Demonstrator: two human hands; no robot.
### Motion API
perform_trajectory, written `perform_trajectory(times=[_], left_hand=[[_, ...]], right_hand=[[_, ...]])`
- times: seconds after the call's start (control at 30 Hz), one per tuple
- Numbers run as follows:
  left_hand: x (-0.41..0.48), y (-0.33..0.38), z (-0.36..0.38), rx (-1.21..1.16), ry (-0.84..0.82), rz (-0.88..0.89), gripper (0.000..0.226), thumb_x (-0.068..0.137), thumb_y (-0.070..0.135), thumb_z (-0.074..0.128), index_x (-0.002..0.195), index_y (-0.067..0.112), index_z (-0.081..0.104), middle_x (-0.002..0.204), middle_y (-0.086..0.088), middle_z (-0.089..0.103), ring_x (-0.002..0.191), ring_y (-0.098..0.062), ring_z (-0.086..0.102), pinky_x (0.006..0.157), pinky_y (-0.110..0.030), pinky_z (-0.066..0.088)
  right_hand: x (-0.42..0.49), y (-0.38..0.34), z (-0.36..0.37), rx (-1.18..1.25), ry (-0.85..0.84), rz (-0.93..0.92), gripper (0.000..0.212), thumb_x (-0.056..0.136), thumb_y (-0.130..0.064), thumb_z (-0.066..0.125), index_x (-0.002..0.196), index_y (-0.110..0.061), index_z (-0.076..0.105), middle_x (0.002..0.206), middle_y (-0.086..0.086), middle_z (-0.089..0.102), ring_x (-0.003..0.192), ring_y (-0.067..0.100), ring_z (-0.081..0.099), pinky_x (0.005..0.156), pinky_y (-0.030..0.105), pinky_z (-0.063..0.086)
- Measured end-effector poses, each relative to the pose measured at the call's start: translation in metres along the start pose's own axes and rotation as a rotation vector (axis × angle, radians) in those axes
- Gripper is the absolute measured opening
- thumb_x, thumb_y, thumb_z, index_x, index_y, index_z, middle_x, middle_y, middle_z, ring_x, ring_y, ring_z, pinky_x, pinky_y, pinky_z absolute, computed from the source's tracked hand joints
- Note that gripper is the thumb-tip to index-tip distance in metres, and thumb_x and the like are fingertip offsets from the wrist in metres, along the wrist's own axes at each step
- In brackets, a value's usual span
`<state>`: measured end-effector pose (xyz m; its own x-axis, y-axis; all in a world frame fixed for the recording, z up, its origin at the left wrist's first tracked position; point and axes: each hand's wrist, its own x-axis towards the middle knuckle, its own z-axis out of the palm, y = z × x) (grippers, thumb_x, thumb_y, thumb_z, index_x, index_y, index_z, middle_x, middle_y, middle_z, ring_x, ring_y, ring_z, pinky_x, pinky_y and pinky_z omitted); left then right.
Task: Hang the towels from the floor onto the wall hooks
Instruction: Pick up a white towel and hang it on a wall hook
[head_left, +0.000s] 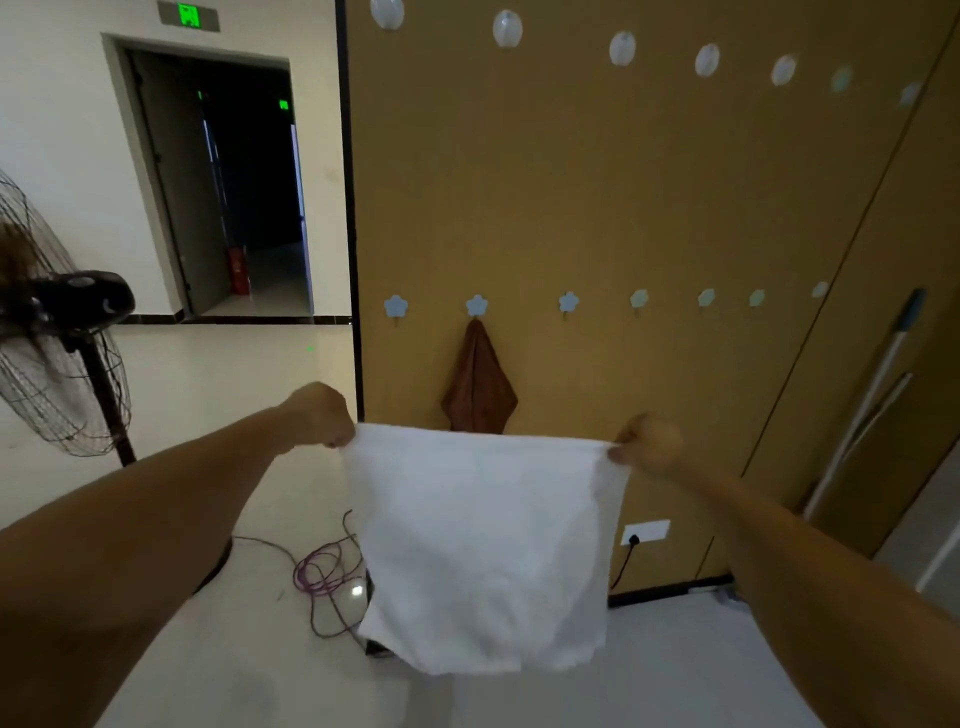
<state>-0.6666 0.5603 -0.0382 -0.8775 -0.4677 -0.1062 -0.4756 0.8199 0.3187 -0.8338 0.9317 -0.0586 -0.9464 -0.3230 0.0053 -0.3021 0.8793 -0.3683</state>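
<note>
White towel (483, 545) spread taut (brown towel (479, 387) hooked)

**Open hooks to the right, clutter low and left**

Your white towel (483, 545), stretched between your left hand (324, 415) and right hand (649, 441), hangs in front of the lower wall panel (623, 182). In the flower hook row, the second hook (476, 305) carries a brown towel (479, 387); the first hook (396, 306) and the third hook (568, 302) stand bare with clear panel around them. A fan (57, 322) blocks your far left, a purple cable (324, 571) lies coiled on the floor below, and mop poles (862, 410) lean at the right
</note>
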Motion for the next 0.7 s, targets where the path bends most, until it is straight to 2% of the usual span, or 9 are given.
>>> perform_trajectory(times=[0.07, 0.13, 0.23, 0.3, 0.4, 0.47, 0.57, 0.63, 0.7], left_hand=[[0.008, -0.002, -0.007, -0.293, 0.190, -0.050, 0.020, 0.070, 0.004, 0.062, 0.056, 0.007, 0.049, 0.070, -0.008, 0.049, 0.068, -0.023, 0.046, 0.055, -0.025, 0.034], [0.013, -0.006, -0.011, -0.439, 0.320, -0.085, 0.018, 0.070, 0.003, 0.061, 0.056, 0.002, 0.050, 0.065, -0.009, 0.046, 0.066, -0.023, 0.044, 0.055, -0.025, 0.033], [0.021, -0.013, -0.013, -0.559, 0.462, -0.084, 0.018, 0.079, 0.008, 0.055, 0.077, -0.009, 0.060, 0.084, -0.020, 0.059, 0.076, -0.026, 0.049, 0.067, -0.032, 0.040], [0.023, -0.019, -0.018, -0.753, 0.524, -0.077, 0.015, 0.081, 0.009, 0.055, 0.076, -0.005, 0.059, 0.093, -0.021, 0.062, 0.082, -0.026, 0.052, 0.070, -0.034, 0.042], [0.024, -0.027, -0.027, -0.986, 0.536, -0.031, 0.017, 0.081, 0.003, 0.051, 0.065, 0.009, 0.048, 0.085, -0.017, 0.056, 0.087, -0.028, 0.055, 0.067, -0.032, 0.040], [0.022, -0.030, -0.032, -1.103, 0.508, 0.006, 0.017, 0.079, -0.003, 0.047, 0.068, 0.009, 0.049, 0.080, -0.009, 0.058, 0.083, -0.024, 0.056, 0.066, -0.029, 0.043], [0.018, -0.036, -0.040, -1.138, 0.510, 0.037, 0.023, 0.077, -0.007, 0.042, 0.066, 0.011, 0.052, 0.075, -0.003, 0.063, 0.076, -0.019, 0.057, 0.065, -0.028, 0.044], [0.016, -0.042, -0.046, -1.048, 0.547, 0.067, 0.022, 0.079, -0.001, 0.046, 0.065, 0.014, 0.053, 0.071, -0.001, 0.060, 0.072, -0.017, 0.054, 0.062, -0.026, 0.040], [0.014, -0.050, -0.050, -0.950, 0.491, 0.141, 0.011, 0.084, 0.019, 0.052, 0.074, 0.019, 0.056, 0.073, 0.000, 0.059, 0.068, -0.015, 0.052, 0.062, -0.026, 0.041]], right_hand=[[0.006, -0.010, -0.003, 0.080, 0.085, 0.011, 0.017, 0.086, -0.021, 0.066, 0.094, -0.006, 0.066, 0.091, 0.007, 0.063, 0.080, 0.019, 0.058, 0.066, 0.030, 0.046], [0.005, -0.023, -0.008, 0.212, 0.143, 0.017, 0.011, 0.083, -0.017, 0.067, 0.078, -0.009, 0.061, 0.077, 0.003, 0.060, 0.070, 0.017, 0.056, 0.059, 0.029, 0.045], [0.004, -0.043, -0.012, 0.419, 0.277, 0.002, 0.019, 0.080, -0.012, 0.067, 0.067, -0.013, 0.052, 0.066, 0.001, 0.053, 0.064, 0.016, 0.050, 0.053, 0.028, 0.037], [0.003, -0.058, -0.010, 0.616, 0.373, -0.017, 0.029, 0.077, -0.008, 0.065, 0.063, -0.015, 0.041, 0.060, -0.001, 0.044, 0.056, 0.014, 0.041, 0.050, 0.027, 0.031], [0.007, -0.083, -0.002, 0.830, 0.432, -0.016, 0.024, 0.080, -0.003, 0.057, 0.069, -0.017, 0.042, 0.065, -0.002, 0.044, 0.059, 0.013, 0.041, 0.050, 0.026, 0.034], [0.011, -0.104, 0.003, 0.856, 0.409, 0.011, 0.012, 0.087, -0.006, 0.047, 0.079, -0.014, 0.048, 0.071, -0.001, 0.047, 0.065, 0.015, 0.043, 0.054, 0.027, 0.035], [0.014, -0.136, 0.011, 0.845, 0.302, -0.034, 0.014, 0.093, -0.014, 0.043, 0.087, -0.012, 0.055, 0.082, 0.002, 0.054, 0.070, 0.015, 0.048, 0.059, 0.027, 0.037], [0.010, -0.156, 0.014, 0.851, 0.158, -0.159, 0.019, 0.088, -0.037, 0.054, 0.082, -0.019, 0.059, 0.083, -0.005, 0.062, 0.073, 0.012, 0.057, 0.063, 0.026, 0.044], [0.006, -0.171, 0.016, 0.673, -0.001, -0.327, 0.036, 0.067, -0.060, 0.070, 0.082, -0.029, 0.062, 0.081, -0.015, 0.067, 0.073, 0.003, 0.063, 0.062, 0.020, 0.048]])
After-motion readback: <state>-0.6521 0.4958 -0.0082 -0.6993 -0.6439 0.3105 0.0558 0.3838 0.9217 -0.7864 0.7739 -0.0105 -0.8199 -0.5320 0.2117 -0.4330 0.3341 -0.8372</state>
